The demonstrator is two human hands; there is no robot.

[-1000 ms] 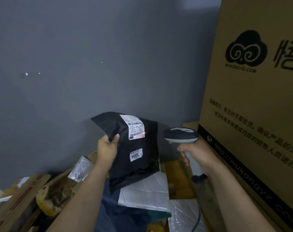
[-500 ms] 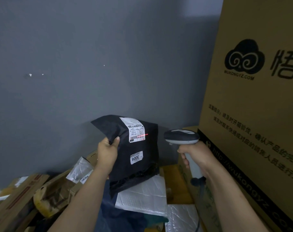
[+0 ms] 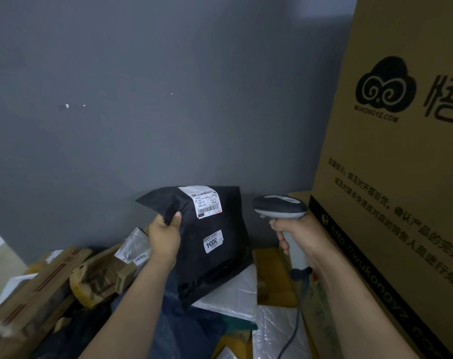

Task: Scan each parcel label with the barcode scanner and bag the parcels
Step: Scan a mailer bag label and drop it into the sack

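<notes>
Left hand (image 3: 165, 238) pinches black parcel (image 3: 215, 244) upright. Right hand (image 3: 301, 235), at parcel's 3 o'clock, grips scanner (image 3: 279, 207), head facing label (image 3: 204, 200).

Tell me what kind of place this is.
Probably a parcel depot or courier storeroom: a corded barcode scanner faces a labelled black parcel, more parcels lie heaped below, and a big cardboard box stands alongside.

The fine print on the shipping label (image 3: 206, 202) is too small to read. The left hand (image 3: 164, 237) has its fingers hidden behind the black parcel (image 3: 215, 257), only the thumb showing. The cardboard box (image 3: 388, 177) is cut by the top and right edges; the cable (image 3: 290, 339) of the scanner (image 3: 279, 208) runs out at the bottom edge
</notes>
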